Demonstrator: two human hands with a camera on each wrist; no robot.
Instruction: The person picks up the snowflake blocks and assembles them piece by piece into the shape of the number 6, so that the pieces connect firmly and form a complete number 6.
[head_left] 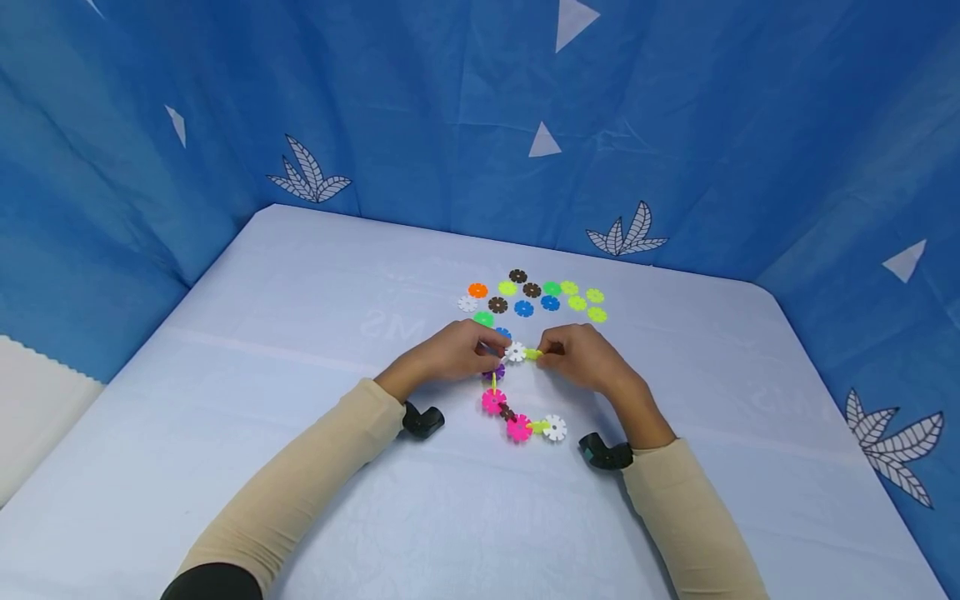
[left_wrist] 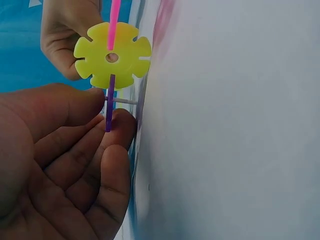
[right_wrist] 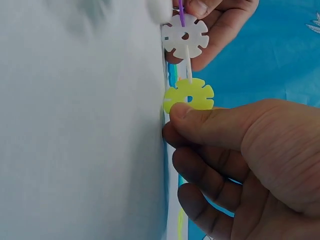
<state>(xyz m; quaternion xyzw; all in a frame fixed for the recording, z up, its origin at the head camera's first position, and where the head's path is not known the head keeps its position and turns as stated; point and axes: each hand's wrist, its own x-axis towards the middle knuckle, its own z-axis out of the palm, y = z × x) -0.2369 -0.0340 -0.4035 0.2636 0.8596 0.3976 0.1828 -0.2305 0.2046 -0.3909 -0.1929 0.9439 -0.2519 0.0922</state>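
Observation:
A chain of notched interlocking discs runs between the two hands and down the table. My left hand point(head_left: 459, 350) pinches the chain by the purple disc point(left_wrist: 108, 115) and the adjoining white disc point(right_wrist: 175, 37); its fingertips hide part of that joint. Beyond it another white disc point(head_left: 515, 352) faces the head camera. Slotted into this one is a yellow-green disc point(right_wrist: 200, 96), which my right hand point(head_left: 583, 357) pinches between thumb and forefinger. Below the hands the chain continues through a pink disc point(head_left: 493, 402), a brown disc point(head_left: 507, 412), a second pink disc point(head_left: 518, 428) and a white end disc point(head_left: 555, 428).
Several loose discs in orange, brown, green, blue, white and yellow-green lie just past the hands, among them an orange disc point(head_left: 477, 290) and a blue disc point(head_left: 551, 303). A white cloth covers the table point(head_left: 225, 333). Blue curtains point(head_left: 420, 108) hang behind it.

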